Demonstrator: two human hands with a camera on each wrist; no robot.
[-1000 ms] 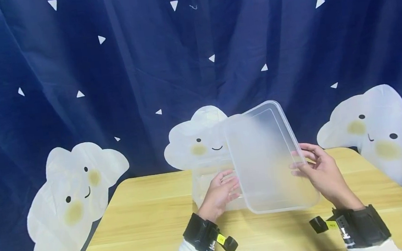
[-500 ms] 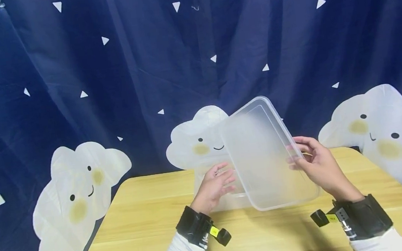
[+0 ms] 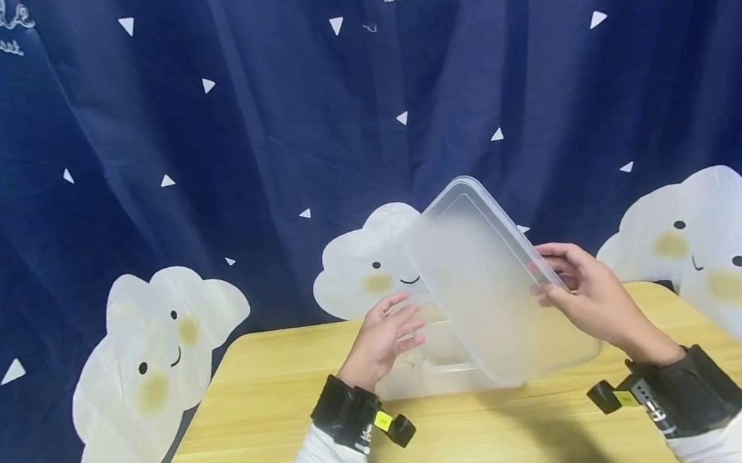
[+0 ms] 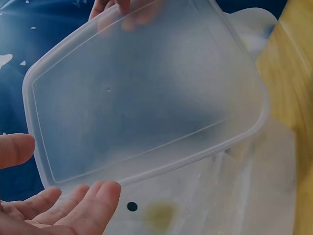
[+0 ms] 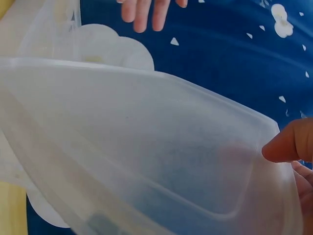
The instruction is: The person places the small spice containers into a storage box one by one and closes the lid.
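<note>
My right hand grips a rectangular, frosted translucent plastic lid by its right edge, thumb on the near face and fingers behind. The lid is raised and tilted, its top leaning left. Left of it, my left hand is held up with fingers spread and holds nothing. In the left wrist view the fingers lie close to the lid's rim; contact cannot be told. A clear plastic container stands on the table behind, partly hidden by the lid and left hand. The right wrist view shows the thumb on the lid's rim.
The light wooden table spreads under both arms. A dark blue curtain with white triangles and smiling clouds hangs behind it. Each wrist wears a black strap with a small camera.
The lid has tilted further, its top moving left and slightly up. My left hand has drawn left, away from the lid's edge. My right hand keeps its grip. The head view has shifted slightly.
</note>
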